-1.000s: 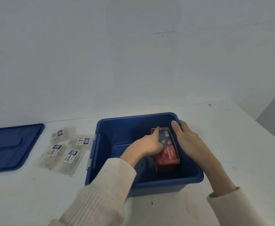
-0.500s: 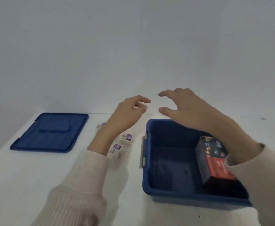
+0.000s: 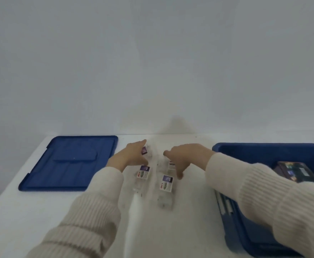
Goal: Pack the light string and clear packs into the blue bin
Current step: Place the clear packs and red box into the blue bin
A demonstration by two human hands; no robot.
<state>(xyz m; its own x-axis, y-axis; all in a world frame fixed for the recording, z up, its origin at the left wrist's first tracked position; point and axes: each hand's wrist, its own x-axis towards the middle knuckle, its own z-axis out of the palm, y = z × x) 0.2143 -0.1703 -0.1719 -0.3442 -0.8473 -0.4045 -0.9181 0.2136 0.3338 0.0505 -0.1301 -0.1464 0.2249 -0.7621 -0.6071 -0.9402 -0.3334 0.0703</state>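
both hands reach over the clear packs on the white table (image 3: pixel 189 229). left hand (image 3: pixel 128 157) rests spread on the far left pack (image 3: pixel 145 151), gripping nothing that shows. right hand (image 3: pixel 184 157) hangs loosely open, fingers pointing down at the far right pack (image 3: pixel 171 165). blue bin (image 3: pixel 264 151) sits to the right with the light string box (image 3: pixel 293 172) inside, partly behind the right sleeve (image 3: pixel 264 192). blue lid (image 3: pixel 68 164) lies to the left.
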